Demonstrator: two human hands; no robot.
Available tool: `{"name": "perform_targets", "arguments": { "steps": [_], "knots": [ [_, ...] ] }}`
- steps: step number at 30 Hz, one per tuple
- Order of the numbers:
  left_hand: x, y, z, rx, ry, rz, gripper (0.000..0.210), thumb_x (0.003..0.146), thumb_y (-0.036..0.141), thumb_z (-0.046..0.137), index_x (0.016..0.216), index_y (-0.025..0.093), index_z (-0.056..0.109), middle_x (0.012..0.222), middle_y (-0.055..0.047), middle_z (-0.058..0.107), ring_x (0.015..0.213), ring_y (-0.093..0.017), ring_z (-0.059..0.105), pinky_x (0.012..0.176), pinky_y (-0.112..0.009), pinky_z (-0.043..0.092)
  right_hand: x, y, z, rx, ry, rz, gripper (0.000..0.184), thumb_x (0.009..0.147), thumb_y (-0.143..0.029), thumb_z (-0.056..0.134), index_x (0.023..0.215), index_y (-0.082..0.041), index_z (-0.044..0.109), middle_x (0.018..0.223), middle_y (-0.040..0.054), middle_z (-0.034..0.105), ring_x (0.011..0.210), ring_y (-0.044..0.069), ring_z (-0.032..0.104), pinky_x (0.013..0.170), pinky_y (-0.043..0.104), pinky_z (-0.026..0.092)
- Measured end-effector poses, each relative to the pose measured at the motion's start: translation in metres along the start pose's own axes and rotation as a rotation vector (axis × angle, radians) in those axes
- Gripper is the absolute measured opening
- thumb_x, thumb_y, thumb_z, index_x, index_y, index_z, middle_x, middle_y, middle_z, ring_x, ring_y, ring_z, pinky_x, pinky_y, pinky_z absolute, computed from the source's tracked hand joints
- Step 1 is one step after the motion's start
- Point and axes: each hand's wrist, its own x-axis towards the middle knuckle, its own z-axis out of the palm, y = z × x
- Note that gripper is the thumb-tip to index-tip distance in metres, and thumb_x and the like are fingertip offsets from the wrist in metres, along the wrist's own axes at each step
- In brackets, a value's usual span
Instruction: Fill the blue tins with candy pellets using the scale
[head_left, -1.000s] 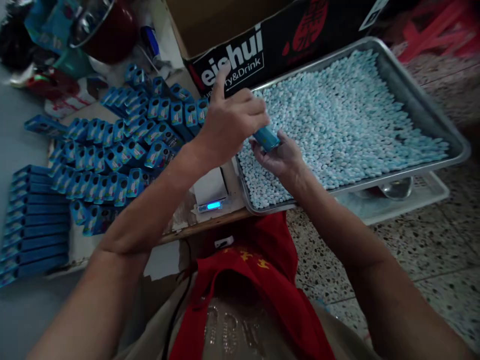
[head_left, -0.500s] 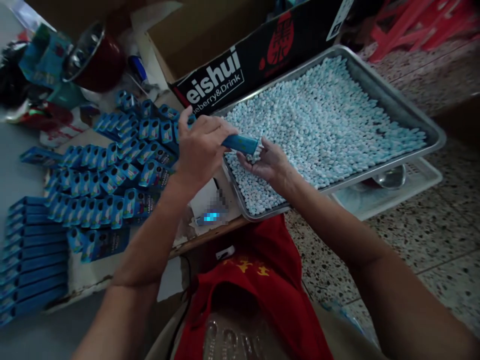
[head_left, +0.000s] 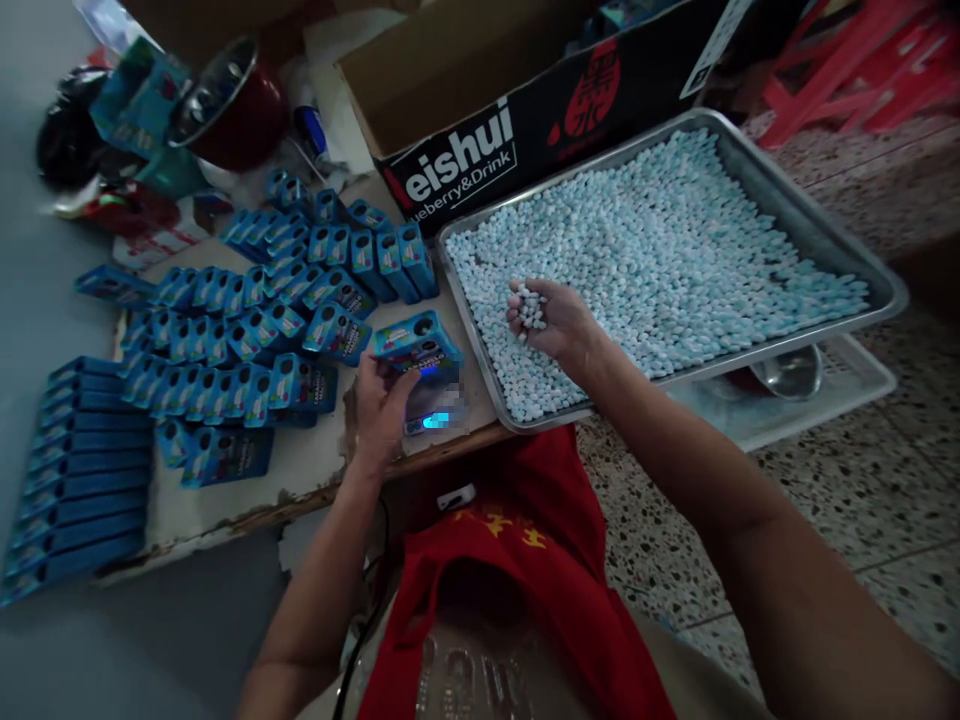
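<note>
My left hand [head_left: 381,405] grips the near end of a small blue candy box [head_left: 414,338]. The box is over a small white device with a lit blue display [head_left: 436,421], which looks like a digital scale and is partly pixelated; whether the box rests on it I cannot tell. My right hand [head_left: 559,320] is cupped palm up over a metal tray [head_left: 832,230], with several small pale candies [head_left: 532,308] in its palm. Loose pale blue and white candies [head_left: 637,240] spread over most of the tray's bottom.
Rows of blue candy boxes [head_left: 217,335] stand on the table to the left, beside a stack of longer blue boxes [head_left: 90,475]. Behind the tray is a black cardboard carton [head_left: 540,120]. A red pot [head_left: 244,110] sits at the back left, a red stool [head_left: 832,75] at the far right.
My left hand has moved the candy box from above the tray, left and down to the lit device. My right hand has stayed over the tray, its palm of candies now uncovered.
</note>
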Motion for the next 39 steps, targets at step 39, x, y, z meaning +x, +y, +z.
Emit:
{"name": "perform_targets", "arguments": {
  "steps": [39],
  "knots": [
    [-0.118,-0.007,-0.128,0.224,0.139,-0.072,0.022,0.098,0.039,0.085,0.114,0.025,0.08,0.111,-0.004,0.086,0.107,-0.026,0.084,0.104,-0.038,0.066,-0.087,0.013,0.083,-0.997,-0.222,-0.187,0.027,0.109,-0.012,0.081,0.084,-0.019,0.075,0.072,0.0009,0.07,0.056,0.009,0.058,0.051,0.017,0.047]
  ]
}}
